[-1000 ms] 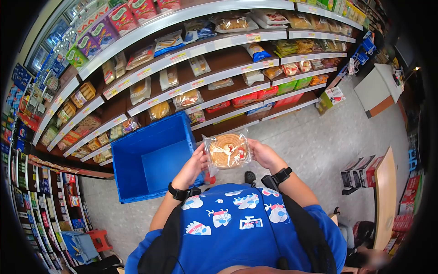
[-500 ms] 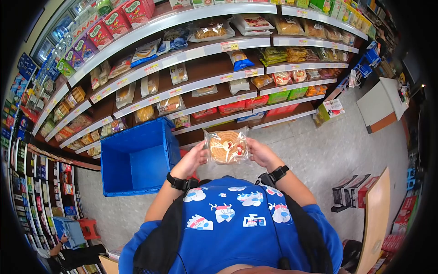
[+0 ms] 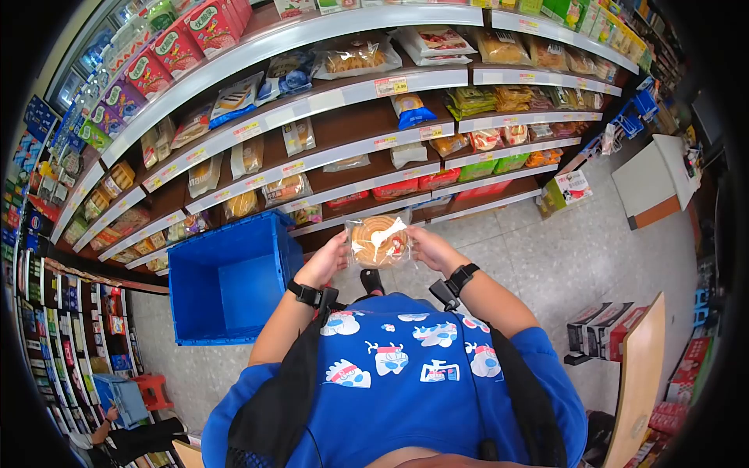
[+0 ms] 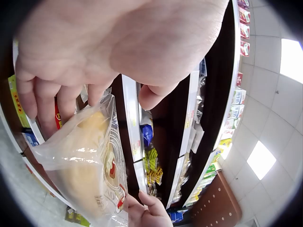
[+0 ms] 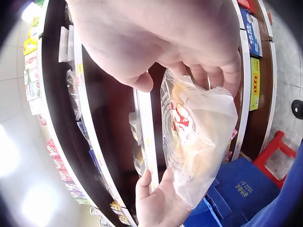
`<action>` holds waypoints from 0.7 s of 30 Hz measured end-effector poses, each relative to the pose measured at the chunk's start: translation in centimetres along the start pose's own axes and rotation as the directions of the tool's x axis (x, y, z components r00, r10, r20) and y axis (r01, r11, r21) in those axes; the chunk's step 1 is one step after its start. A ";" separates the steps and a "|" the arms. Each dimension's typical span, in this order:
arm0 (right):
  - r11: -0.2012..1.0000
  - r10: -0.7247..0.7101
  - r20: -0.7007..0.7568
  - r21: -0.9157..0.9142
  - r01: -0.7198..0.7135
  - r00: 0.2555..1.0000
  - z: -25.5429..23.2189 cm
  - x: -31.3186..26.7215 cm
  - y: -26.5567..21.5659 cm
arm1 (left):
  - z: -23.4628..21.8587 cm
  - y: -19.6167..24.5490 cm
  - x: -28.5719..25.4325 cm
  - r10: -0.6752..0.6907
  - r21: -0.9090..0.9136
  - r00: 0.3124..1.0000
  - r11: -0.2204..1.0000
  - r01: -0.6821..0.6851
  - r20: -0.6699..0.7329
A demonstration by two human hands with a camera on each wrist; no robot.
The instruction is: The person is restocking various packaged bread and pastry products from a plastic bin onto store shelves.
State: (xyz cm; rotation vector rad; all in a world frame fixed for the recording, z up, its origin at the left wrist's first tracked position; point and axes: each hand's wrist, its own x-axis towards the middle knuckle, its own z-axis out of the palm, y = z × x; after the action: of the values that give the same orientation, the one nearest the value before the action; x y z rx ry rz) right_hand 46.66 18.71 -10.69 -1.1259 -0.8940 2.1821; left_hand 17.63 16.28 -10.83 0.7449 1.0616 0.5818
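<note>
A round bread in a clear plastic bag is held up in front of my chest, its ringed print and a small red figure facing up. My left hand grips the bag's left end and my right hand the right end. In the left wrist view the left fingers lie at the bag's edge, the thumb standing apart from it. The right wrist view shows the right fingers against the bag, partly hidden behind it, with that thumb also apart.
Ahead rises a curved shelf unit with bagged breads and price strips. A blue crate stands on the floor to my left, against the shelves. Beyond it are a red stool and another person's arm. A wooden panel stands at right.
Both hands still hold the bagged bread, which has shifted slightly left and tilted in the head view. The camera view has turned a little, and the crate now appears further left than one second ago.
</note>
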 end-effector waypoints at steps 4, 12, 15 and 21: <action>1.000 0.009 -0.178 -0.006 -0.010 0.984 1.1 0.7 -1.0 | 0.0 0.1 0.6 0.031 0.015 0.999 0.999 -0.030 -0.043; 0.996 0.052 -0.106 -0.069 -0.059 0.993 0.6 14.5 -5.2 | -7.7 4.6 8.1 0.042 -0.071 0.995 0.996 -0.048 -0.091; 0.992 0.035 -0.062 -0.118 -0.042 0.997 0.8 18.0 -6.3 | -10.6 5.5 10.8 -0.014 -0.082 0.990 0.997 0.002 -0.142; 0.970 0.136 -0.203 -0.169 -0.172 0.970 0.0 23.8 -7.1 | -15.1 5.0 16.6 0.084 -0.087 0.966 0.990 -0.108 -0.246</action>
State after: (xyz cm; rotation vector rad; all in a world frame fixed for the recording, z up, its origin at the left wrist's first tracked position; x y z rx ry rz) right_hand 35.42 39.82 -17.26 -1.5133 -0.9683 2.0999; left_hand 9.66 35.55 -20.53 0.6510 1.2164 0.8189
